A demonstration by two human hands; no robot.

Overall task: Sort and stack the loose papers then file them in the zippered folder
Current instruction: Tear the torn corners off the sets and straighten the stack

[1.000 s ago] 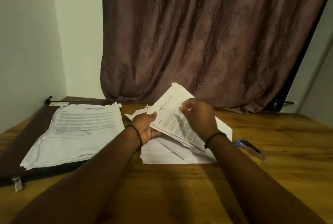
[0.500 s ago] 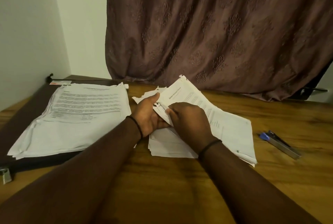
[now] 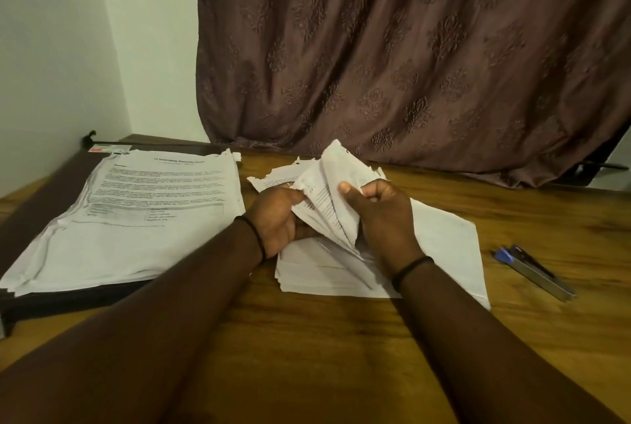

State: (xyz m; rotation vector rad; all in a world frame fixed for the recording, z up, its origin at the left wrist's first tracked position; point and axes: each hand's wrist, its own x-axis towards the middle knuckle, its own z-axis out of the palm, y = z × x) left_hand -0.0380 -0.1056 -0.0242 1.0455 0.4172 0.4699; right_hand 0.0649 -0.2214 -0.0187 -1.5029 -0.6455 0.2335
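Both my hands hold a bent bundle of printed sheets [image 3: 329, 198] lifted off the loose paper pile [image 3: 440, 253] in the middle of the table. My left hand [image 3: 278, 218] grips the bundle's left edge from below. My right hand [image 3: 379, 215] curls over its right side, thumb on top. The sheets fan apart between the hands, with torn top edges. At left, a neat stack of printed papers [image 3: 136, 218] lies on the open dark zippered folder [image 3: 44, 304].
A blue and metal stapler [image 3: 532, 268] lies on the wooden table [image 3: 324, 348] to the right of the pile. A brown curtain [image 3: 409, 65] hangs behind. A white wall closes the left side. A small card [image 3: 109, 149] sits at the folder's far corner.
The flat bundle has been folded upward and now fans between the hands. My right hand shifted from the sheet's top to its right side.
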